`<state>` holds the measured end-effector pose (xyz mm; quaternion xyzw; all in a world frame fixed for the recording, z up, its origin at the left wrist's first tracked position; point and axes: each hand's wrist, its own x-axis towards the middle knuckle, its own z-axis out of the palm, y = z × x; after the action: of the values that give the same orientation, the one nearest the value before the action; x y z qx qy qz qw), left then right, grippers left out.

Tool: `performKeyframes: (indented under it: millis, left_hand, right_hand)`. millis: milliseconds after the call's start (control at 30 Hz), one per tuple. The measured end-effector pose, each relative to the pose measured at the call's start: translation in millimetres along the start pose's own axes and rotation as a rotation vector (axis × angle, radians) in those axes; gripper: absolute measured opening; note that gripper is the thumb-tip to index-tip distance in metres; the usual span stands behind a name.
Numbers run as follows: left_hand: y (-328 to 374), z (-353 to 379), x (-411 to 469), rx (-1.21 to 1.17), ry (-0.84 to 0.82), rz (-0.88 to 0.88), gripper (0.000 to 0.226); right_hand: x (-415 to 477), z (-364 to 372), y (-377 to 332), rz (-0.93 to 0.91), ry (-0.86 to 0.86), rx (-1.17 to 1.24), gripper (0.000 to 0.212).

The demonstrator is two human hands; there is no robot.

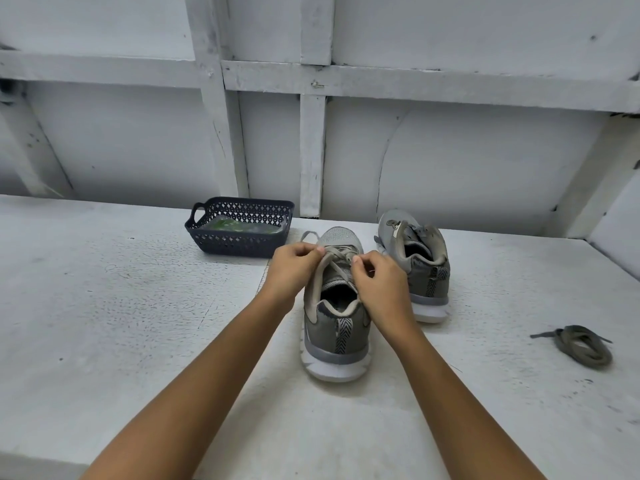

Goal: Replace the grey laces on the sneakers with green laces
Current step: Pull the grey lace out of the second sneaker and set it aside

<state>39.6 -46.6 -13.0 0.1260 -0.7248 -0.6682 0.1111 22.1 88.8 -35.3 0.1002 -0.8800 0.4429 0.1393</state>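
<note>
In the head view, two grey sneakers stand on a white table (138,306) in the middle of the frame, heels toward the camera. The near sneaker (332,327) sits at centre. The far sneaker (426,271) stands just beside it, up and to the right, with its toe toward the wall.

Both hands meet over the front of the near sneaker. The left hand (294,268) has its fingers curled and pinches the grey lace (341,256) at the shoe's left edge. A loop of that lace pokes out just above the knuckles. The right hand (381,289) is curled too, its thumb and forefinger pinching the same lace on the shoe's right side, above the tongue. The lace is threaded across the upper of the shoe between the two hands.

At the right edge of the frame a loose grey lace (581,344) lies coiled on the table, well apart from the shoes.

Left of centre, near the wall, stands a dark basket (239,244). The green laces (235,226) lie inside it, in what looks like a clear wrapper.
</note>
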Motion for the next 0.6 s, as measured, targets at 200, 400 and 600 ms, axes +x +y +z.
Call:
performKeyframes:
  millis: [200,400,600]
  left_hand:
    - [20.9,-19.6,21.2,-0.159,0.235,0.014,0.018]
    - [27.9,-66.2,30.0,0.183,0.039,-0.011,0.021]
    - [2.3,-69.3,32.9,1.378,-0.281,-0.053,0.017]
  right_hand:
    - [-0.5,-3.0,-0.8,-0.001,0.008,0.013,0.022]
    - [2.6,-10.8,-4.3,0.025,-0.064,0.034,0.027]
    - [38.4,-19.3,-1.5,0.01,-0.203,-0.135,0.034]
